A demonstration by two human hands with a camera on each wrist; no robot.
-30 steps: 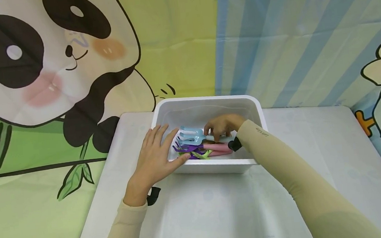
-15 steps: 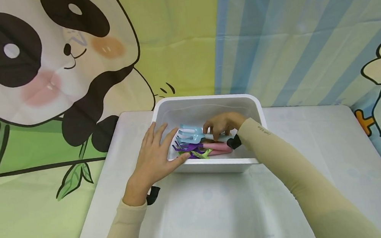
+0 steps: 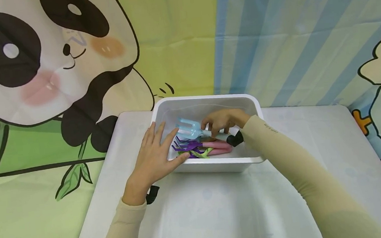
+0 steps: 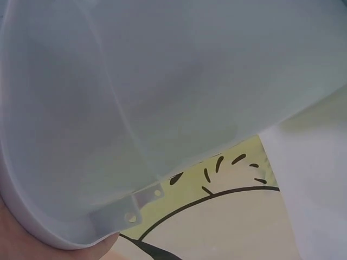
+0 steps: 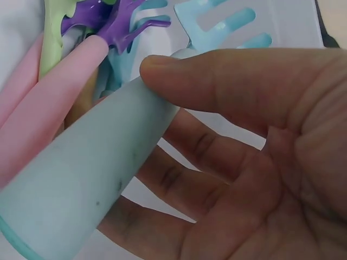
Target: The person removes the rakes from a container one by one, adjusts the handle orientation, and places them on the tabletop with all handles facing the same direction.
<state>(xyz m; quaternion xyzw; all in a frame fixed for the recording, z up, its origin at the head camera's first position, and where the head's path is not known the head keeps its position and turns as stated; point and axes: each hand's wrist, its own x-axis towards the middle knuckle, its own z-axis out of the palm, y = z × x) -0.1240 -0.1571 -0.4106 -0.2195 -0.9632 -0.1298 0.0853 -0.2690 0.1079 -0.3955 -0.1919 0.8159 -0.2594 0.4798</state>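
On my head feed the right hand is down inside the bin, holding the blue fork by its pale handle. My right wrist feed shows the grip better: the thumb lies on one side of the handle and the curled fingers come round from the other. Small dark specks mark the handle, and its butt end is teal. The fork's tines point to the left end of the bin; I can't tell whether it rests on anything below.

Just in front of it, also in the bin, I see a purple fork with a pink handle, a second pink handle beside that, and a green tool by the bin's front wall. More blue tines show near the purple ones in the right wrist feed, along with something brown, mostly hidden.

The left hand has its fingers spread wide and straight, and touches the bin's rim at the left end, thumb toward the front corner.

The white bin stands on the table, near the backdrop with its printed panda.
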